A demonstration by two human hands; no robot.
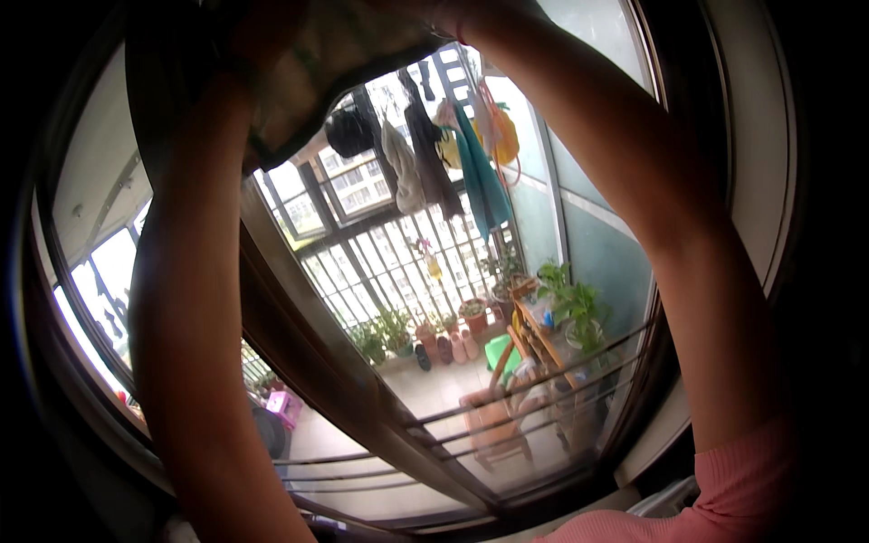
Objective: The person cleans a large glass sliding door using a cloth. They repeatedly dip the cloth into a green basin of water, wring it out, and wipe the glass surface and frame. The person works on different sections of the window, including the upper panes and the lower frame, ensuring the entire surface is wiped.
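Both my arms are raised toward the top of the view. A dim, patterned cloth (335, 68) with a dark wavy lower edge hangs between my hands. My left hand (262, 32) is at the cloth's left part, in deep shadow, and its fingers cannot be made out. At the cloth's right end is my right hand (439, 11), partly cut off by the upper edge, with a thin red band at its wrist. Whether either hand grips the cloth is hidden.
A dark-framed window (348, 371) with horizontal bars (534, 385) stands before me. Beyond it, on a balcony, hang a teal cloth (482, 181) and other laundry. Potted plants (579, 308), slippers (445, 350) and a wooden chair (493, 421) stand below.
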